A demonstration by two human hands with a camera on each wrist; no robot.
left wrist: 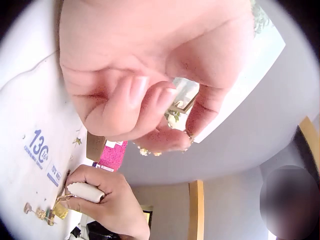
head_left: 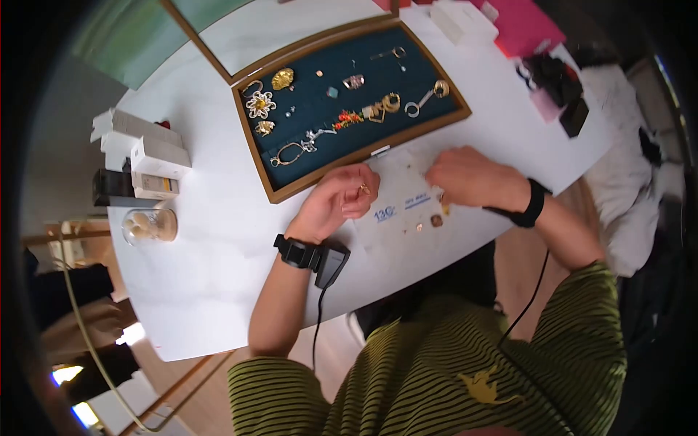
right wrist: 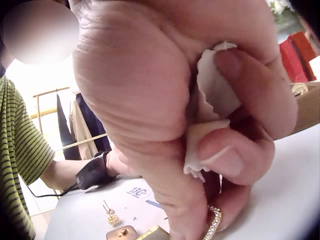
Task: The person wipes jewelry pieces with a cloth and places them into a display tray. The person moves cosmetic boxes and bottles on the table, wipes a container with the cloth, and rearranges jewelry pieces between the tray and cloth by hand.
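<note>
Over the white table in the head view, my left hand (head_left: 334, 200) pinches a small gold jewellery piece (head_left: 364, 188) between thumb and forefinger. Small beads (left wrist: 145, 151) of that piece show along the forefinger in the left wrist view. My right hand (head_left: 476, 178) grips a crumpled white cloth or tissue (right wrist: 215, 90) in its curled fingers. At its fingertips it pinches a gold band set with clear stones (right wrist: 214, 225). Several small gold pieces lie below the right hand, among them a brown-centred one (head_left: 436, 220) and a pair with thin pins (right wrist: 113, 217).
A wooden jewellery case (head_left: 270, 195) with a dark lining stands open behind the hands, holding several brooches, rings and chains. White boxes (head_left: 161, 156) and a glass jar (head_left: 166, 224) are at the left. A pink box (head_left: 527, 29) stands back right. Blue print (head_left: 385, 213) marks the work surface.
</note>
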